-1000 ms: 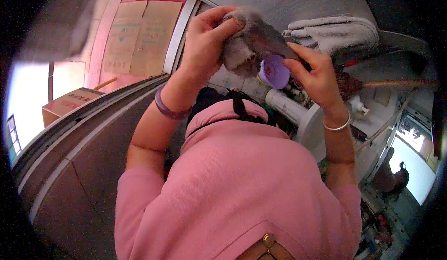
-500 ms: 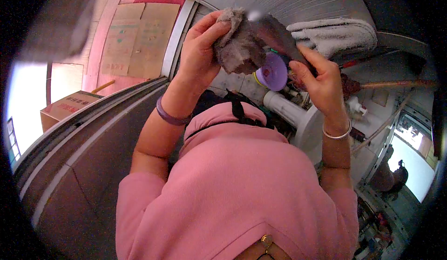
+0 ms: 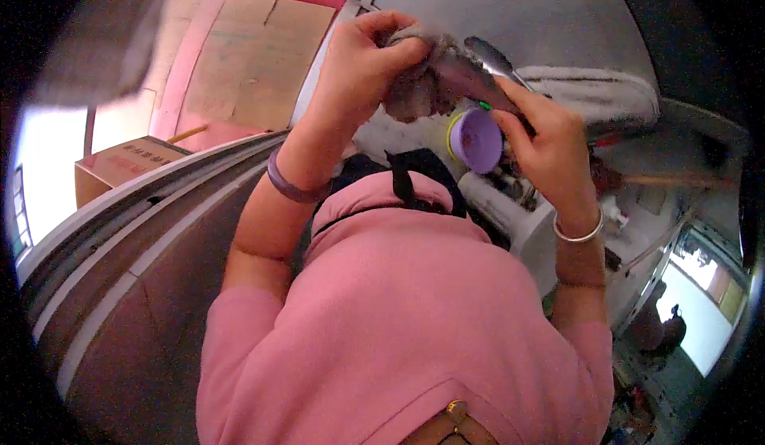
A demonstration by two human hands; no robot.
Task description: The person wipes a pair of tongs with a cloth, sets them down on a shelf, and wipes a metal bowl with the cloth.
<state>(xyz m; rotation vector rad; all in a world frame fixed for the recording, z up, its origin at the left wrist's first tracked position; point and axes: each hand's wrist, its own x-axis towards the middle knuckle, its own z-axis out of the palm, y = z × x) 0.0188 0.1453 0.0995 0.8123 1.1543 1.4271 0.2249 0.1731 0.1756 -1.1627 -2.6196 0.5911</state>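
My left hand (image 3: 362, 62) is closed around a crumpled grey cloth (image 3: 410, 94), thumb on top. The cloth presses against a smooth, dark purplish-brown object (image 3: 466, 82), broad at the cloth and narrower towards my right hand. My right hand (image 3: 542, 138) pinches its narrow end between thumb and fingers; its exact kind is unclear. Just above, a dark oval piece (image 3: 488, 53) on a thin grey stem runs towards my right fingers; I cannot tell whether I hold it. A purple bowl (image 3: 478, 142) with a yellow edge behind it is below my hands.
A pale towel (image 3: 594, 98) lies behind my right hand. White plumbing or a basin part (image 3: 534, 234) stands below it. On the left are a dark curved panel (image 3: 159, 309), a cardboard box (image 3: 119, 166) and flat cardboard (image 3: 259, 62). A mirror (image 3: 693, 309) is at the right.
My left hand with the cloth has shifted right, towards my right hand. The dark oval piece now shows above the purplish-brown object. The background has shifted slightly right and down.
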